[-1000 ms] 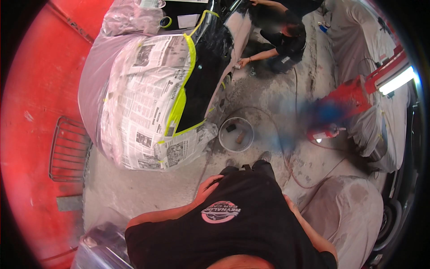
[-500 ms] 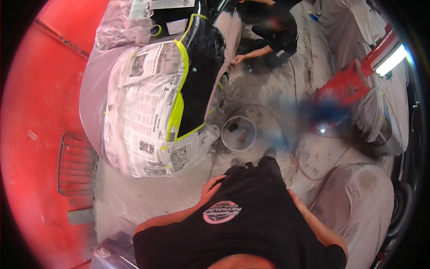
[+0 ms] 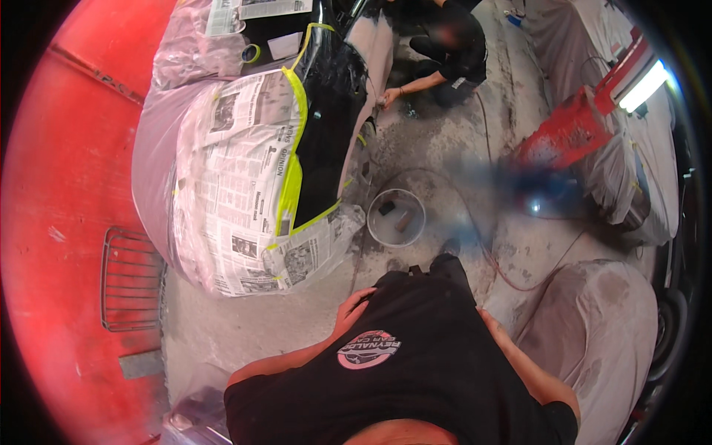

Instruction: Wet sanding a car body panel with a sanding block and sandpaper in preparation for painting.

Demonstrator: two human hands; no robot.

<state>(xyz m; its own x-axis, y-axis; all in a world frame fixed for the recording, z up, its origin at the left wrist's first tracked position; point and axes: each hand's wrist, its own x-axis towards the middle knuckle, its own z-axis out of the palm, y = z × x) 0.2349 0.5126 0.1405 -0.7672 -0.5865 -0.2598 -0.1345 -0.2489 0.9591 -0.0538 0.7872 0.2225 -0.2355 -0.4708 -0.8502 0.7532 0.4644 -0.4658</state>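
Note:
My left hand (image 3: pixel 353 308) rests against my left hip on the dark clothing. Its fingers lie stretched along the cloth, and their tips are partly out of sight; I see nothing held in it. On the other side, my right hand (image 3: pixel 489 320) hangs close against my right hip, with its fingers hidden by my shirt. A round, clear-walled bucket (image 3: pixel 371 234) stands on the floor just beyond my feet. Inside it lie a dark block (image 3: pixel 386 208) and a brownish block (image 3: pixel 403 221).
Ahead left, a car's dark panel (image 3: pixel 325 148) is masked with newspaper (image 3: pixel 245 159) and yellow-green tape (image 3: pixel 298 111). A co-worker (image 3: pixel 463 52) crouches beside it, one hand at its side. A hose (image 3: pixel 482 256) crosses the floor. A red post (image 3: pixel 567 141) and covered shapes (image 3: pixel 593 319) stand right.
The view has shifted slightly, moving the car and the co-worker a little within the picture. Both my hands stay at my hips, and the bucket stands where it was.

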